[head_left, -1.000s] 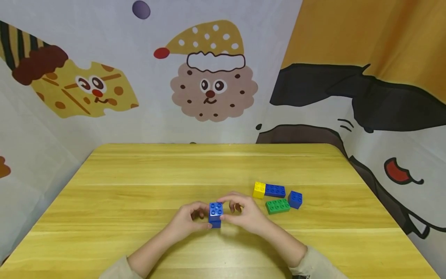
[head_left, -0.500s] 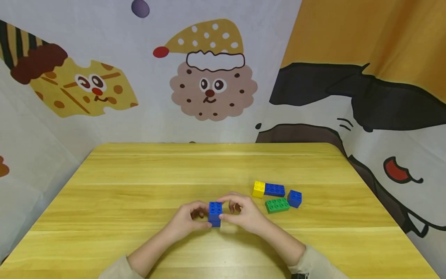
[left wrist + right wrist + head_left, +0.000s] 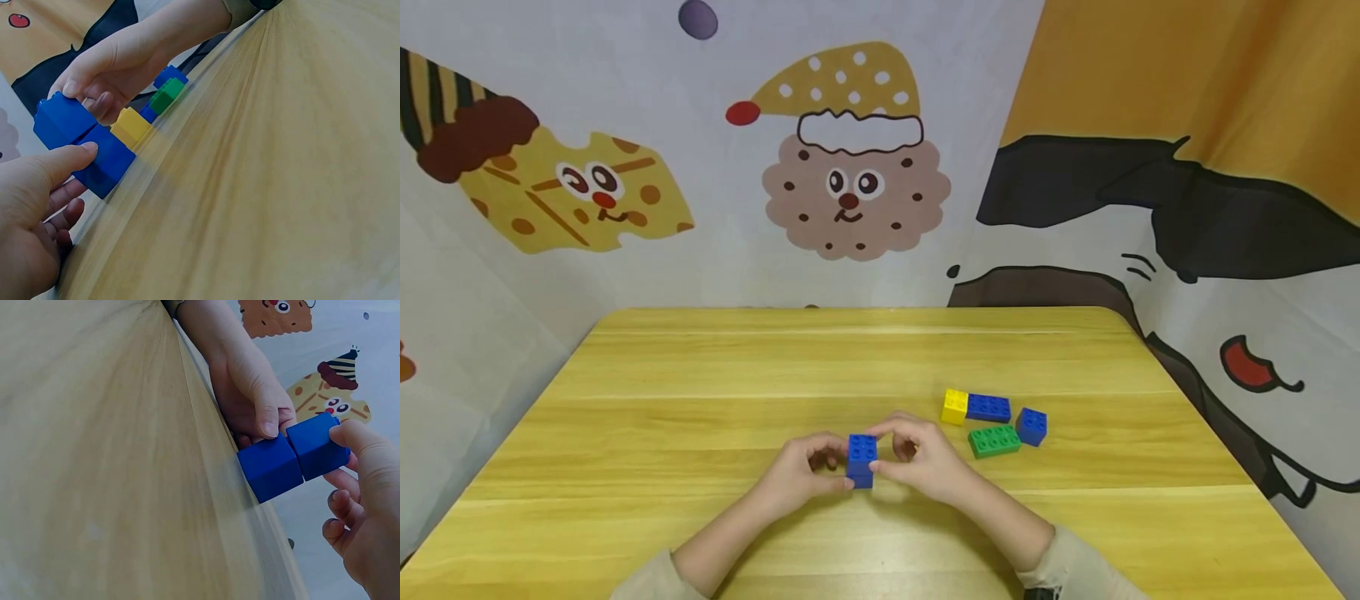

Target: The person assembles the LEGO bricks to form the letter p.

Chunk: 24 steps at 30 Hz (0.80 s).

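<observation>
Two blue building blocks stand one on top of the other on the table, between the hands. My left hand point(image 3: 799, 472) pinches the lower blue block point(image 3: 107, 161) between thumb and fingers from the left. The upper blue block point(image 3: 862, 447), studs upward, is pinched by my right hand point(image 3: 928, 460) at its right side. A thin seam shows between the two blocks in the right wrist view, where the upper block point(image 3: 316, 447) meets the lower block point(image 3: 271, 469). Whether they are fully pressed together I cannot tell. The far-side fingertips are partly hidden.
Right of the hands, a yellow block point(image 3: 955, 407) touches a long blue block point(image 3: 989, 407). A long green block point(image 3: 995, 441) lies nearer, beside a small blue block point(image 3: 1032, 427). The wooden table point(image 3: 700, 375) ends at a cartoon-printed cloth point(image 3: 722, 275).
Both hands keep their hold with almost no movement. A bright glare on the upper block's top has faded, and the head view has shifted slightly.
</observation>
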Available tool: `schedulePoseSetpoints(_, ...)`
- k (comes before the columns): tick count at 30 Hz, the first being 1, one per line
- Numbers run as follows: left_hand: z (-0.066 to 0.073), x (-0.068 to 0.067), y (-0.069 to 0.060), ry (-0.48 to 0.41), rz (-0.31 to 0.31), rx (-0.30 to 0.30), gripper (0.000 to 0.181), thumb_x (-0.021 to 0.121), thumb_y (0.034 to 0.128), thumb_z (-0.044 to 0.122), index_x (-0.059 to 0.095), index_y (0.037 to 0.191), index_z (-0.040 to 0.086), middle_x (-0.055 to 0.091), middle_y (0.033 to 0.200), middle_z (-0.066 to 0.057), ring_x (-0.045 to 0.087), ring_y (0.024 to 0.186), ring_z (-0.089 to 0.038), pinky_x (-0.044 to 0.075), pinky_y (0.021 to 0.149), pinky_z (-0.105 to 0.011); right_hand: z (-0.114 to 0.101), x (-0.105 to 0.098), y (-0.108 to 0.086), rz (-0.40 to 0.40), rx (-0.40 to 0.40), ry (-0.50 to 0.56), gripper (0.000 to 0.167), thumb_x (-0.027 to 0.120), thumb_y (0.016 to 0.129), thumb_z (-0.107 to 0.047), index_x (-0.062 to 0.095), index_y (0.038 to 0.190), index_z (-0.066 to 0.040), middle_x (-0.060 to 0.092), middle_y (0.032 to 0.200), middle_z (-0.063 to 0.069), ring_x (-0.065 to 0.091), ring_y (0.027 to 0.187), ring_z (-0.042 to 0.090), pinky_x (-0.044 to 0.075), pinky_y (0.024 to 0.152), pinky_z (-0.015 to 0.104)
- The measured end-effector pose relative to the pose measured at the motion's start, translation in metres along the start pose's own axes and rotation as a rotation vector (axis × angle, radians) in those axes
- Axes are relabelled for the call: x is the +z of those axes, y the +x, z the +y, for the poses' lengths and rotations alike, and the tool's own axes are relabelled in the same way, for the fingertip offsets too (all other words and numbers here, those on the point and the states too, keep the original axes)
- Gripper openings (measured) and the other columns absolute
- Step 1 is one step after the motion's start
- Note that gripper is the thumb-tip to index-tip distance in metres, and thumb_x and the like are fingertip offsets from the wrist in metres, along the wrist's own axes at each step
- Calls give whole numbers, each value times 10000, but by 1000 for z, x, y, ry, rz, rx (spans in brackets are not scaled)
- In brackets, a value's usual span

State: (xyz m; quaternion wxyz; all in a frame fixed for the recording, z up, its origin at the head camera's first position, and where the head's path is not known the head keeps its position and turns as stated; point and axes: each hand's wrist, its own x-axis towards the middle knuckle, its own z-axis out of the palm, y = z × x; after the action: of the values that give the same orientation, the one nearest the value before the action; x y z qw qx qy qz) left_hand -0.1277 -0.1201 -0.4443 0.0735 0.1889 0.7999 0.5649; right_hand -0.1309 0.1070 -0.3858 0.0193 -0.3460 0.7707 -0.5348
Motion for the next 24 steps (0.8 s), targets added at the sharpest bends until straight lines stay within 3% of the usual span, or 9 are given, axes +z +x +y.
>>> schedulePoseSetpoints(6, 0, 1, 0, -12, -4, -13, 341, 823, 744, 141, 686, 1053, 96, 652, 896, 25, 548, 820, -225, 447, 696, -272, -2, 0, 0, -3, 22, -3, 319, 741, 773, 52, 675, 1082, 9, 614, 899, 52, 415, 598, 58, 382, 540, 185)
schedulePoseSetpoints(15, 0, 2, 1, -13, -7, -24, 323, 829, 736, 139, 692, 1027, 105, 644, 882, 14, 544, 805, -228, 438, 686, -267, -5, -1, 1, -20, 32, -20, 318, 745, 759, 60, 681, 1067, 19, 635, 958, 80, 403, 553, 40, 364, 503, 165)
schedulePoseSetpoints(22, 1, 0, 2, -2, -18, -20, 323, 828, 742, 153, 691, 1029, 101, 641, 878, 8, 535, 793, -221, 431, 676, -271, 30, 5, 3, -34, 124, 36, 334, 768, 769, -9, 697, 1090, -68, 629, 1006, 22, 381, 492, 46, 333, 447, 164)
schedulePoseSetpoints(24, 0, -1, 2, 8, -17, -20, 323, 829, 741, 155, 691, 1028, 103, 640, 874, 5, 533, 788, -219, 430, 671, -272, 31, 4, 4, -39, 137, 70, 325, 773, 769, -27, 702, 1082, -83, 628, 998, 17, 378, 480, 44, 328, 435, 165)
